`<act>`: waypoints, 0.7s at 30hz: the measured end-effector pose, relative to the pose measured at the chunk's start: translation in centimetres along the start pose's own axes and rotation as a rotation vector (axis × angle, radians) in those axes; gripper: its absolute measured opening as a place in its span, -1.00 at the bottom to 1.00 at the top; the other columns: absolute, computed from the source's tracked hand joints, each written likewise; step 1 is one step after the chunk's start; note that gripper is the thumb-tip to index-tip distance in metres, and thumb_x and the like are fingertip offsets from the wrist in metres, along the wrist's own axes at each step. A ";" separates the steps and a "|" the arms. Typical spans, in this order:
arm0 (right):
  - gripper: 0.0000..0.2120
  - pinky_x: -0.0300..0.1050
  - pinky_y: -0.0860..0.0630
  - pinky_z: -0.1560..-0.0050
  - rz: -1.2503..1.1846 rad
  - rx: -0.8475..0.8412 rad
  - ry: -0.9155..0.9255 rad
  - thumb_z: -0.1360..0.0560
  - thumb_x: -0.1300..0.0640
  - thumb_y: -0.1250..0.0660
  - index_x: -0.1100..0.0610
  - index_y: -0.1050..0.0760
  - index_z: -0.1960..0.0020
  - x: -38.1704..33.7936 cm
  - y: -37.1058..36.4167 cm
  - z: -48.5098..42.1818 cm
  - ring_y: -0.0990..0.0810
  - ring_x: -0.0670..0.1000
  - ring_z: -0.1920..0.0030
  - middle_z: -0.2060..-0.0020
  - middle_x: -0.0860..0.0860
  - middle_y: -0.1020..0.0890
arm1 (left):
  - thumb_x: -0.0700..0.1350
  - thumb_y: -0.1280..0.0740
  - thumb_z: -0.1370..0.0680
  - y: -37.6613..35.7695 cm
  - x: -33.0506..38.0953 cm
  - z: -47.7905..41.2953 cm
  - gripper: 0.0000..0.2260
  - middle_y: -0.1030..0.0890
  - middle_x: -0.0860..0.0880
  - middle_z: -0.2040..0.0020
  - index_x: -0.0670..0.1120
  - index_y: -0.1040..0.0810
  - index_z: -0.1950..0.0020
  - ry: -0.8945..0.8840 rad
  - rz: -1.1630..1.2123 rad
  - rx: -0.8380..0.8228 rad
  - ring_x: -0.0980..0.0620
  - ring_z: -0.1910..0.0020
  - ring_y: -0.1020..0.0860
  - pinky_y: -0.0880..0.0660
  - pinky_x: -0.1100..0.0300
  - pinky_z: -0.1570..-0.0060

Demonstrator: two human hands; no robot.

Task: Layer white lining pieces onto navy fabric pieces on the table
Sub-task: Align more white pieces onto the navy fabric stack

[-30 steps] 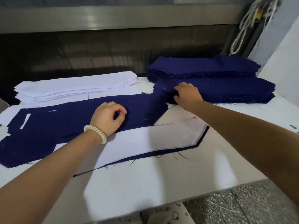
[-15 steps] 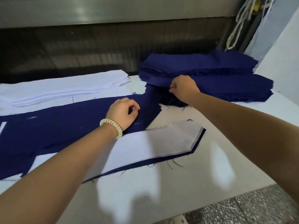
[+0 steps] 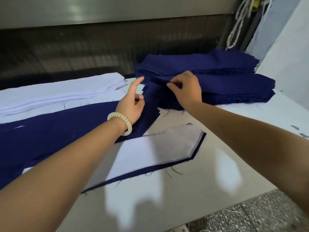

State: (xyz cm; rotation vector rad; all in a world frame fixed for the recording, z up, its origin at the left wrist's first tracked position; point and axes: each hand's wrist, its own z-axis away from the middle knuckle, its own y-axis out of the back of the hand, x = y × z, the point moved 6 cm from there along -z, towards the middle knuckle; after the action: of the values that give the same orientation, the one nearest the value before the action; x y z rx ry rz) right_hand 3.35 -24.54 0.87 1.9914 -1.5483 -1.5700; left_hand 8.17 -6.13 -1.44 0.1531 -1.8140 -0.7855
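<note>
- Pinched betw. thumb and fingers of our right hand (image 3: 187, 91): the edge of the top navy piece (image 3: 151, 101), right at the front of the navy stack (image 3: 217, 81). Fingers curled tight on the cloth.
- Our left hand (image 3: 132, 104) is loose and holds nothing – index finger pointing up, other fingers half curled, hovering just beside that same navy piece (blurred, so we can't tell if the fingertips touch it).
- White coil bracelet (image 3: 122, 122) sits on our left wrist.
- Navy stack is at the far right of the table (image 3: 209, 181), in two stepped piles, frayed threads along the front edge.
- Long navy strip (image 3: 50, 136) runs from the stack's front corner across to the left edge of view, flat on the table, under our left forearm.
- White lining stack (image 3: 63, 91) lies far left, behind the navy strip, well apart from our right hand.
- One finished pair nearer us: white lining piece (image 3: 150, 151) laid on a navy piece, w/ only a thin navy border showing along its right and near edges.
- Speckled floor (image 3: 260, 215) shows below the table's near edge.
</note>
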 end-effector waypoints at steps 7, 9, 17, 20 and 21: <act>-0.79 0.02 -0.54 0.10 0.024 -0.012 -0.067 -0.51 -0.02 -0.33 0.03 -0.63 -0.06 0.1 0.3 1.4 -0.58 0.03 0.12 0.19 0.00 -0.65 | -0.34 -0.27 -0.47 -4.4 3.9 -2.2 -0.27 -0.38 -0.11 -0.35 0.16 -0.10 -0.51 0.157 0.217 -0.248 0.02 -0.18 -0.44 -0.41 0.29 0.07; -0.82 0.00 -0.56 0.16 -0.034 -0.016 -0.096 -0.52 0.00 -0.32 0.03 -0.63 -0.05 0.4 0.2 1.9 -0.59 0.02 0.21 0.25 -0.02 -0.64 | -0.28 -0.30 -0.48 -5.6 4.0 -2.2 -0.31 -0.33 -0.12 -0.40 0.10 -0.12 -0.52 0.235 0.183 -0.292 -0.04 -0.28 -0.41 -0.43 0.18 -0.06; -0.71 -0.23 -0.46 0.50 -0.796 0.013 -0.416 -0.63 0.01 -0.06 -0.06 -0.33 -0.33 2.8 -0.9 3.3 -0.60 -0.07 0.40 0.03 0.01 -0.58 | -0.22 -0.33 -0.49 -4.3 5.0 -2.2 -0.50 -0.41 -0.07 -0.37 -0.08 -0.36 -0.42 0.231 0.269 -0.004 -0.05 -0.29 -0.43 -0.37 0.07 -0.31; -0.67 -0.19 -0.52 0.48 -0.940 0.093 -0.565 -0.63 -0.02 -0.04 -0.10 -0.24 -0.39 3.9 -0.4 3.2 -0.64 -0.03 0.35 -0.08 -0.05 -0.50 | -0.12 -0.37 -0.51 -2.1 4.3 -1.4 -0.73 -0.60 -0.10 -0.14 -0.13 -0.56 -0.19 0.221 0.430 0.218 -0.04 -0.14 -0.55 -0.45 0.05 -0.25; -0.67 -0.18 -0.53 0.47 -0.979 0.113 -0.613 -0.63 0.00 -0.05 -0.08 -0.25 -0.39 4.5 -0.3 3.2 -0.65 -0.02 0.33 -0.10 -0.03 -0.49 | -0.10 -0.38 -0.51 -1.6 3.9 -0.9 -0.84 -0.64 -0.06 -0.02 -0.11 -0.61 -0.06 0.231 0.494 0.260 -0.02 -0.06 -0.59 -0.48 0.05 -0.21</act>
State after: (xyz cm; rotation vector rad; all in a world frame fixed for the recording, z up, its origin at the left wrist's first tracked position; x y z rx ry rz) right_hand 0.55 -26.52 -3.43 2.6999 -0.7396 -2.6781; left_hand 7.02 -9.52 0.86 -0.0373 -1.6305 -0.1752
